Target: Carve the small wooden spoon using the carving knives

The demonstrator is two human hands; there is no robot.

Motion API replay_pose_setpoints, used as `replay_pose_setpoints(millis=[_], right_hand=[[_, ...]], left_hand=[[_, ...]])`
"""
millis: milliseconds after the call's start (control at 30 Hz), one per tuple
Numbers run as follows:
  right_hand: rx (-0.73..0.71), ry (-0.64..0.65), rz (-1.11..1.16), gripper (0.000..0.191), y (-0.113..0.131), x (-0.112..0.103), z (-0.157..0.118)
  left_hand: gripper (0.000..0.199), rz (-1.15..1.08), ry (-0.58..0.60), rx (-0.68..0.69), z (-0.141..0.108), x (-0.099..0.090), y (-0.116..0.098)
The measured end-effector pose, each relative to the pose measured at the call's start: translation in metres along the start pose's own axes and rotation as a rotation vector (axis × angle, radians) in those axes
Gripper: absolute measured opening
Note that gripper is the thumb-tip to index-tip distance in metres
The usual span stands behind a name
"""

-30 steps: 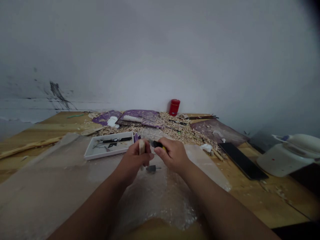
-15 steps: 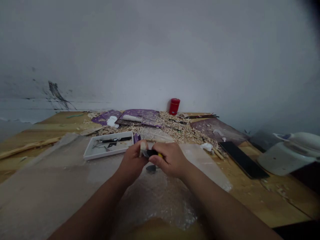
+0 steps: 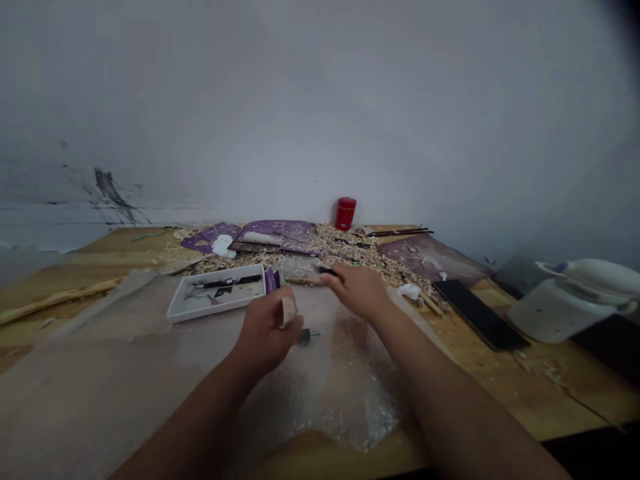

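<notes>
Wall, pale grey, dark smears at left: behind everything before you.
Counter [image 3: 540, 400], yellowish wood: runs up to the wall.
Sheet [image 3: 115, 373], translucent plastic: spread on the counter beneath both your hands.
Heap of shavings [image 3: 327, 237], pale wood curls: along the back, partly over a purple sheet [image 3: 295, 230].
Vessel [image 3: 555, 317], white, rounded, handled: at far right.
Stick [image 3: 55, 301], long, yellowish wood: at far left, its inner end near the plastic.
Tray [image 3: 215, 311], white, rectangular, shallow: on the plastic, beyond your left hand; dark slender tools lie inside.
Left hand [image 3: 267, 330], yours: above the plastic, its grip closed around the wooden piece listed below.
Right hand [image 3: 360, 290], yours: farther forward and apart from the left, its grip closed on the tool listed below.
Phone [image 3: 480, 315], black, flat, rectangular: between your right forearm and the vessel.
Can [image 3: 345, 215], red, cylindrical: upright at the back, near the wall.
Tool [image 3: 327, 271], black, slender: in your right hand, mostly covered by the fingers, apart from the wooden piece.
Wooden piece [image 3: 287, 312], pale, rounded end showing: in your left hand, remainder hidden.
Bit [image 3: 306, 335], dark grey, thin-shanked: just beside your left fingers, partly hidden.
</notes>
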State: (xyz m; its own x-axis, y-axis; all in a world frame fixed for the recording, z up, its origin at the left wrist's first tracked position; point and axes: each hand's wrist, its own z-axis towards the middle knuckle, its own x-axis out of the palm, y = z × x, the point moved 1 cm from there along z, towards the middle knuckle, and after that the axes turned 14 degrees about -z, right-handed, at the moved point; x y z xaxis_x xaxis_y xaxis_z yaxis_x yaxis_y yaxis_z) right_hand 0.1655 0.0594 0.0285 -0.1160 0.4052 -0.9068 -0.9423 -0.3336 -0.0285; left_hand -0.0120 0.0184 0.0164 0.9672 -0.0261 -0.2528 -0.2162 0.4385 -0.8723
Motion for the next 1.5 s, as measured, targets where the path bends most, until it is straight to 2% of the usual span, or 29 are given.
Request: replay_pose_setpoints(millis=[100,333,500,800,1000,1133,1233,1367,1500], right_hand=[[0.035,-0.058,0.050,0.046,-0.009,-0.002,0.002],[-0.250,-0.061,0.198,0.041,0.028,-0.011,-0.013],[-0.344,-0.043,0.220,0.039,0.031,-0.016,-0.017],[-0.424,-0.012,0.162,0.044,0.030,-0.017,-0.016],[-0.368,-0.029,0.067,0.045,0.027,-0.014,-0.014],[-0.141,0.008,-0.081,0.049,0.005,-0.005,-0.004],[-0.036,0.000,-0.060,0.048,-0.008,-0.001,0.001],[-0.081,-0.015,0.051,0.045,0.000,0.003,-0.001],[-0.097,-0.025,0.191,0.042,0.015,0.007,-0.006]], left_hand=[[0.020,-0.018,-0.010,-0.027,0.000,-0.001,0.001],[0.018,0.009,-0.055,-0.038,0.004,-0.004,0.006],[0.006,0.034,0.001,-0.027,0.006,-0.004,0.008],[0.006,0.062,0.105,0.005,0.008,-0.007,0.004],[0.003,0.172,0.115,-0.008,0.008,-0.011,0.000],[0.016,0.146,0.145,0.018,0.003,-0.010,-0.005],[0.018,0.109,0.151,0.011,0.002,-0.009,-0.004],[0.019,0.155,0.096,0.003,0.005,-0.008,0.002],[0.013,0.335,0.038,-0.034,0.008,-0.003,0.006]])
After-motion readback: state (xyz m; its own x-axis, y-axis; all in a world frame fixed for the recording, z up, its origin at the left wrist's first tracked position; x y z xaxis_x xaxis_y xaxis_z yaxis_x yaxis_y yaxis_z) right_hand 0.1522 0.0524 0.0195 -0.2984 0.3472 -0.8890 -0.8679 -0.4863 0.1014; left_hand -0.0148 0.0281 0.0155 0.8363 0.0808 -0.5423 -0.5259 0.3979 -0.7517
